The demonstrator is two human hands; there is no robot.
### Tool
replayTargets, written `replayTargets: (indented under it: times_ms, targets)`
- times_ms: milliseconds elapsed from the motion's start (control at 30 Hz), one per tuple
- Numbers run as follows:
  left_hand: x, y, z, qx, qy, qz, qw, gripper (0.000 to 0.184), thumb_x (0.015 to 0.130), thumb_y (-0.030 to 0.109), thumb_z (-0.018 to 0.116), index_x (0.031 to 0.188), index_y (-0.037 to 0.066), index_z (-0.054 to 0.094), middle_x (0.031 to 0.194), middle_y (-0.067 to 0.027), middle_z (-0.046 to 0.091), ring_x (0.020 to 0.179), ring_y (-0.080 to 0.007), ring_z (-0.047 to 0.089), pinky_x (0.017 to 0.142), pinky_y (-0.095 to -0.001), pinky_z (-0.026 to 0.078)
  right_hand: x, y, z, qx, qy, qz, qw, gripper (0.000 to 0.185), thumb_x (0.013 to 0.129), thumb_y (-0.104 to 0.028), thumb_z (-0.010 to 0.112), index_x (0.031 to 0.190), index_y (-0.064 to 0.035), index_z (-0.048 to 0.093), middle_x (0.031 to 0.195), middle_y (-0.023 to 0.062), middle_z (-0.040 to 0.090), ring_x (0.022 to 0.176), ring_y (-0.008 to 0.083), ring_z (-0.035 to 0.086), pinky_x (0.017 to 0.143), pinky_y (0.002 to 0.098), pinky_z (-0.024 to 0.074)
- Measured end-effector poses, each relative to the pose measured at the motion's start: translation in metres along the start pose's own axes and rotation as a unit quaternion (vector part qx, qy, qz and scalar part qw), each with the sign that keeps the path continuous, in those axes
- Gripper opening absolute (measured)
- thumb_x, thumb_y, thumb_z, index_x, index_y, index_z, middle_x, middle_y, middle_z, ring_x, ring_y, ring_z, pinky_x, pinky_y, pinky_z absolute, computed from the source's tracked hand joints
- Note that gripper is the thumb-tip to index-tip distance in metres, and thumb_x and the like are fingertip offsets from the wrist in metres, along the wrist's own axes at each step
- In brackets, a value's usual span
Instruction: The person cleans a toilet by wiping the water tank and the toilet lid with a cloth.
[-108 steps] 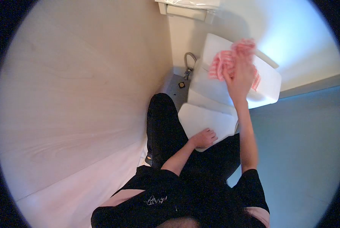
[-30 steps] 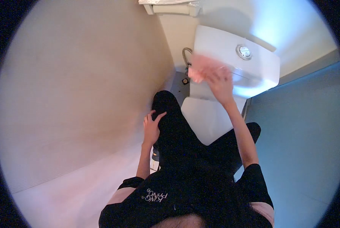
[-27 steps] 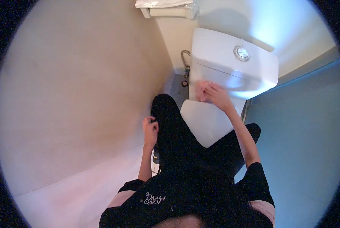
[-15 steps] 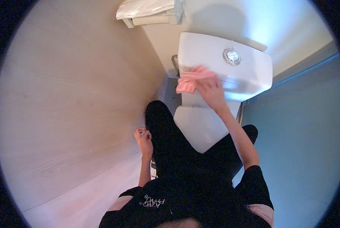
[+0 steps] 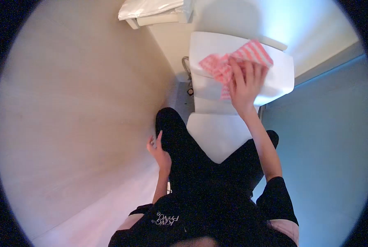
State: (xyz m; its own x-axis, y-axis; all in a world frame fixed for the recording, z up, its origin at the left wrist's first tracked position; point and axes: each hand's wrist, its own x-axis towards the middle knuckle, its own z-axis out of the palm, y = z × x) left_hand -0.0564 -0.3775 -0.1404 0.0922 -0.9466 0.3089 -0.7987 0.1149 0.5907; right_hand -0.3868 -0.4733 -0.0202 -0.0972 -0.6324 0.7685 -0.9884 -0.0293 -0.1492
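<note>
While my right hand [image 5: 245, 88] grasps the cloth [image 5: 255, 52] over the far tank [image 5: 282, 72] | left hand [image 5: 161, 155] released, beside the left knee [image 5: 167, 117] | lid [image 5: 219, 133] down, nearer.

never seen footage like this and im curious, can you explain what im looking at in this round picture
It comes from a camera worn on a person's head, looking forward and down, so you see their own body below. There is no robot, only two bare hands.

The right hand holds a crumpled pink-and-white striped cloth against the white toilet tank. Below the tank is the closed toilet lid, between the person's black-clad legs. The left hand holds nothing that can be seen and is beside one knee.

At the upper left, a white wall-mounted holder has white, plastic-looking material on top.
</note>
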Motion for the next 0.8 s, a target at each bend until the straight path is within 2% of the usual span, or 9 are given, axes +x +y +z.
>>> replayTargets:
  times_ms: [67,133,167,267,367,467,567,667,800]
  targets:
    - [0.007,0.006,-0.006,0.084,-0.062,0.091,0.990,0.030,0.065,-0.016,0.046,0.085,0.003,0.060,0.114,-0.0157,0.051,0.114,-0.0333,0.045,0.097,-0.0399,0.036,-0.004,-0.001,0.016,0.013,-0.012,-0.049,0.999,0.037,0.082,-0.019,0.060,0.118,-0.0212,0.068,0.125,0.0007,0.059,0.129,0.0303,0.043,0.107,0.0579,0.0276]
    - [-0.005,-0.027,0.007,0.023,-0.062,0.019,0.998,0.034,0.062,-0.017,0.046,0.085,0.003,0.060,0.114,-0.0173,0.051,0.114,-0.0350,0.045,0.098,-0.0423,0.035,-0.043,0.001,0.053,-0.029,-0.004,-0.162,0.986,0.041,0.083,-0.019,0.058,0.123,-0.0216,0.065,0.130,-0.0004,0.058,0.131,0.0287,0.042,0.107,0.0581,0.0266]
    - [-0.012,-0.037,0.011,0.008,-0.050,-0.008,0.999,0.035,0.062,-0.017,0.046,0.086,0.003,0.060,0.115,-0.0173,0.051,0.114,-0.0351,0.044,0.098,-0.0427,0.035,-0.058,0.000,0.059,-0.025,-0.033,-0.209,0.977,0.043,0.085,-0.018,0.054,0.126,-0.0239,0.064,0.133,-0.0038,0.057,0.132,0.0205,0.043,0.107,0.0486,0.0325]
    - [-0.014,-0.033,0.012,0.012,-0.030,-0.034,0.999,0.037,0.062,-0.017,0.046,0.088,0.004,0.060,0.116,-0.0171,0.050,0.114,-0.0352,0.044,0.096,-0.0422,0.036,-0.096,0.022,0.077,-0.033,-0.252,-0.335,0.907,0.045,0.088,-0.021,0.050,0.132,-0.0267,0.058,0.137,-0.0046,0.054,0.127,0.0165,0.048,0.108,0.0426,0.0359]
    - [-0.006,-0.021,0.012,-0.002,-0.010,-0.011,1.000,0.036,0.063,-0.018,0.045,0.089,0.004,0.059,0.115,-0.0167,0.049,0.112,-0.0350,0.044,0.094,-0.0421,0.037,-0.084,0.035,0.043,0.003,-0.410,-0.318,0.855,0.044,0.091,-0.019,0.047,0.133,-0.0239,0.057,0.135,-0.0039,0.054,0.127,0.0147,0.049,0.109,0.0371,0.0374]
    - [-0.008,-0.008,0.009,0.012,-0.018,0.026,0.999,0.034,0.065,-0.017,0.045,0.088,0.003,0.059,0.113,-0.0158,0.050,0.110,-0.0349,0.045,0.093,-0.0434,0.038,-0.059,0.051,0.023,-0.052,-0.186,-0.325,0.926,0.040,0.088,-0.023,0.055,0.127,-0.0187,0.060,0.131,-0.0005,0.056,0.127,0.0173,0.049,0.109,0.0414,0.0358]
    - [-0.008,-0.022,0.013,0.046,-0.065,0.009,0.997,0.032,0.067,-0.015,0.046,0.088,0.004,0.060,0.112,-0.0142,0.053,0.109,-0.0351,0.047,0.094,-0.0448,0.038,-0.008,0.021,0.001,0.020,0.012,-0.114,0.993,0.037,0.080,-0.024,0.067,0.114,-0.0120,0.064,0.122,0.0057,0.062,0.121,0.0219,0.054,0.103,0.0426,0.0390]
    - [-0.013,-0.032,0.012,0.079,-0.091,-0.029,0.992,0.028,0.070,-0.011,0.048,0.088,0.006,0.063,0.113,-0.0128,0.056,0.110,-0.0352,0.048,0.095,-0.0458,0.038,-0.002,0.002,0.014,0.011,-0.020,-0.102,0.994,0.039,0.077,-0.029,0.071,0.111,-0.0124,0.065,0.122,0.0091,0.062,0.122,0.0253,0.054,0.103,0.0468,0.0376]
    - [-0.004,-0.010,0.012,0.136,-0.054,-0.018,0.989,0.027,0.074,-0.005,0.053,0.096,0.008,0.064,0.117,-0.0124,0.056,0.115,-0.0340,0.048,0.097,-0.0468,0.036,-0.074,0.025,0.071,-0.078,-0.133,-0.235,0.960,0.034,0.087,-0.020,0.057,0.121,-0.0140,0.060,0.131,0.0048,0.057,0.123,0.0173,0.052,0.100,0.0341,0.0429]
